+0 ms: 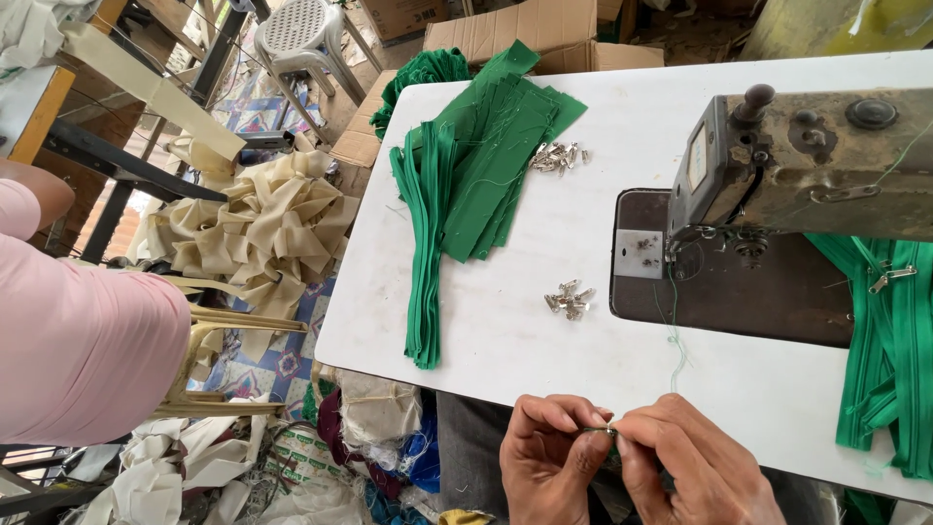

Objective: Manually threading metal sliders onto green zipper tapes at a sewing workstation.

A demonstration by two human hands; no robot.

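My left hand point(552, 457) and my right hand point(692, 465) meet at the table's near edge, pinching a small metal zipper slider point(609, 429) on the end of a green zipper tape point(595, 432). Most of that tape is hidden by my fingers. A small heap of metal sliders point(570, 300) lies on the white table point(544, 243) just beyond my hands. Farther back, a stack of green fabric strips point(501, 156) rests over long green zipper tapes point(425, 253), with a second heap of sliders point(558, 156) beside it.
An old sewing machine point(807, 165) stands at the right on a dark bed plate point(719, 292), green thread hanging from it. More green zippers point(889, 350) hang at the right. A person in pink point(78, 340) sits left, by cream fabric scraps point(258, 224), a plastic stool point(301, 39) and cardboard boxes point(515, 29).
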